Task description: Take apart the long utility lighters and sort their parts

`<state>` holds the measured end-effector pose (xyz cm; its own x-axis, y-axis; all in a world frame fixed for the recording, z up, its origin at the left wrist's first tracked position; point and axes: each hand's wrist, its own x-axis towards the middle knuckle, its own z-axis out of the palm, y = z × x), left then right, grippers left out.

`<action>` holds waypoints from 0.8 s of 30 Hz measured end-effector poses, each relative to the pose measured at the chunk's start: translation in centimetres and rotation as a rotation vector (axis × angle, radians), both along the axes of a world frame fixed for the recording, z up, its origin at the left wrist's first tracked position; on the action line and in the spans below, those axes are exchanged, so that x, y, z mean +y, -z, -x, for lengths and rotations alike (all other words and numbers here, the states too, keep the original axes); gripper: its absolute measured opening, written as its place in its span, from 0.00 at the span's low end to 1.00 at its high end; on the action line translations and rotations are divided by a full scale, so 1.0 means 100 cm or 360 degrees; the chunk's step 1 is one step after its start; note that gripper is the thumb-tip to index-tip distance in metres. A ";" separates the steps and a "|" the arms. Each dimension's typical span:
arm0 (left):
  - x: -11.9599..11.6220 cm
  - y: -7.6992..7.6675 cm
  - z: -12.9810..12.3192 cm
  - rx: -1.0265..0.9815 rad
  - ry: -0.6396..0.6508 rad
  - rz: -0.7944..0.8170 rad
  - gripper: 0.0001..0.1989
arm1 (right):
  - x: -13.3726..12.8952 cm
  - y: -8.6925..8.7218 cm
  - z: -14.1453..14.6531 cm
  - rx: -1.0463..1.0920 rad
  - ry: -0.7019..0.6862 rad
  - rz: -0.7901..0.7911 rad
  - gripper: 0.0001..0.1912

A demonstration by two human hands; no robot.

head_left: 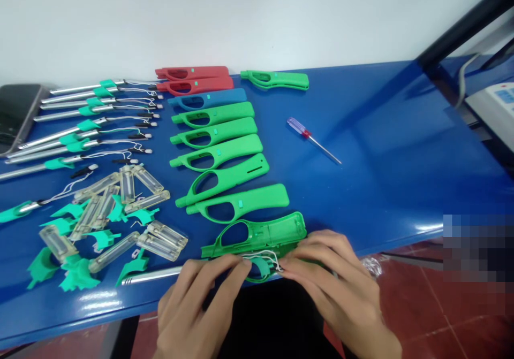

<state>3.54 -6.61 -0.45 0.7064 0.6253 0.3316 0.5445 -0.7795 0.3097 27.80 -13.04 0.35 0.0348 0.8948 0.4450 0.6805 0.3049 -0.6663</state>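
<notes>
At the table's front edge lies a green lighter shell half [263, 280], partly hidden by my fingers. My left hand [203, 300] is closed on its narrow end, where a metal lighter tube [152, 276] sticks out to the left. My right hand [333, 273] pinches thin white wires [265, 254] over the wide end of the shell. A teal trigger [261, 266] sits in the shell between my hands. Just beyond lies another green shell half [281, 229], its hollow inside facing up.
Several closed lighter shells, such as a green one [236, 152] and a red one [196, 85], line the middle. Wired metal tubes [64, 135], clear fuel tanks [163, 240] and teal triggers [78, 273] lie left. A screwdriver [299, 127] lies right, a phone [18, 113] far left.
</notes>
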 end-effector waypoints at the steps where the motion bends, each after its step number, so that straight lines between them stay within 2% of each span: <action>1: 0.001 0.000 -0.001 0.0004 -0.0005 -0.0011 0.21 | 0.000 0.000 0.000 -0.0003 0.0003 -0.0001 0.09; 12: 0.003 -0.006 -0.005 0.0101 -0.0071 -0.0054 0.21 | 0.001 -0.001 0.001 -0.0034 0.0033 -0.0021 0.10; 17: 0.002 -0.001 -0.002 0.0196 0.0034 -0.0109 0.25 | 0.000 0.000 0.002 -0.0024 0.0036 -0.0013 0.10; 24: 0.002 -0.004 -0.008 0.0102 -0.0043 -0.0125 0.25 | 0.000 0.001 0.001 -0.0011 0.0001 0.0011 0.09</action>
